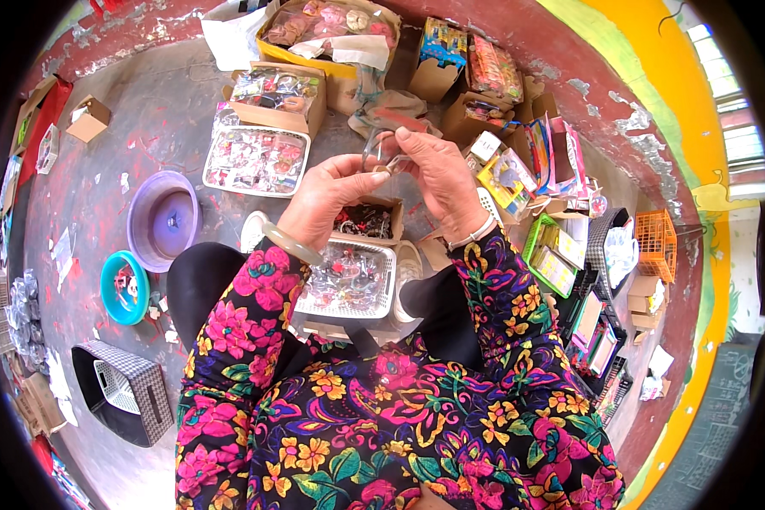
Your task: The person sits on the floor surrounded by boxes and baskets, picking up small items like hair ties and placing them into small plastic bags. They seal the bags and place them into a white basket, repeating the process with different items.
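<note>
Fingers (367, 183) of both hands (440, 174) hold a small pale item (396, 162)

Pink, yellow, green and purple flowers (327, 384) cover the black top (391, 442); the bangle (291, 244) is milky pale, and the small held item (382, 169) looks beige. On the grey, red-streaked floor (102, 195), a purple basin (151, 240) and a turquoise basin (108, 299) show toward the left edge, a black-and-white checked bin (153, 410) near the lower left corner, and an orange crate (657, 246) by the right edge.
</note>
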`<act>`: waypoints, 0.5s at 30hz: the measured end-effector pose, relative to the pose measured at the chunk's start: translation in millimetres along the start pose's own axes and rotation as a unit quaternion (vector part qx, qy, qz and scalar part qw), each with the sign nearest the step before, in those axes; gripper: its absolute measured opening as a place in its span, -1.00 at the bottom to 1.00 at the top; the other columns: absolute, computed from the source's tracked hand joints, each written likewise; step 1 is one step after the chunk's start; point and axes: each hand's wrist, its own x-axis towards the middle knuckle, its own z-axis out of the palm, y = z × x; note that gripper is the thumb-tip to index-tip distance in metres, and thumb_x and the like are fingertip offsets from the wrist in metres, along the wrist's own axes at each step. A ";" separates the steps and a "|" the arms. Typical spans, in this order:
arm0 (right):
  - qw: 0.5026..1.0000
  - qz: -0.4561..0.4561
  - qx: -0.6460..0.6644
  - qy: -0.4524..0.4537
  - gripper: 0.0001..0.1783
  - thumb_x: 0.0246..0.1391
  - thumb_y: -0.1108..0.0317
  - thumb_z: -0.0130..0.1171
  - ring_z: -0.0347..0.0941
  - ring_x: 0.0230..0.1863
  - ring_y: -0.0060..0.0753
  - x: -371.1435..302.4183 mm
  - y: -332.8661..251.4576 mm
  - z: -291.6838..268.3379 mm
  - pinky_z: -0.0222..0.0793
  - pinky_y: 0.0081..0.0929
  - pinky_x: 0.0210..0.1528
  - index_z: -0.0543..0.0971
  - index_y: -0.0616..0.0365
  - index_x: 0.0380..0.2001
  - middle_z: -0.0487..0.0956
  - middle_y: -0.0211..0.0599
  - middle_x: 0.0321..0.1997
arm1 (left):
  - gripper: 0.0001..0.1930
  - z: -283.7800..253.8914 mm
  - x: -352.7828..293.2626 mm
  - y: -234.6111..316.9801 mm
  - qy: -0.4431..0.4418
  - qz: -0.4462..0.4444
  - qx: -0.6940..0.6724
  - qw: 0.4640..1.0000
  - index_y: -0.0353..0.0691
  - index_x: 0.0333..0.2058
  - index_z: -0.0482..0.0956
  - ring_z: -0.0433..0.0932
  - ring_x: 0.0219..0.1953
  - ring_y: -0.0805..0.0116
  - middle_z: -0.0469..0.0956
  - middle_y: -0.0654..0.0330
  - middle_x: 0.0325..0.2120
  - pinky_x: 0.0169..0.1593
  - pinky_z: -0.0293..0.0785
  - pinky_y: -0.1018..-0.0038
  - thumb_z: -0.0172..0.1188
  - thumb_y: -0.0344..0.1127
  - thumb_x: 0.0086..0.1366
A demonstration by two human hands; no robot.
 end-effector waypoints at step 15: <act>0.999 -0.022 -0.035 -0.021 -0.71 0.02 0.26 0.18 0.32 -0.39 -0.74 -2.7 -4.6 5.3 0.24 -0.71 -0.32 0.58 0.25 -0.25 0.56 -0.48 -0.36 | -0.87 -4.5 0.5 -3.4 0.013 -0.036 -0.029 0.999 -0.29 -0.27 0.55 0.44 -0.48 0.70 0.56 0.30 -0.39 -0.48 0.34 0.82 0.12 -0.45 0.18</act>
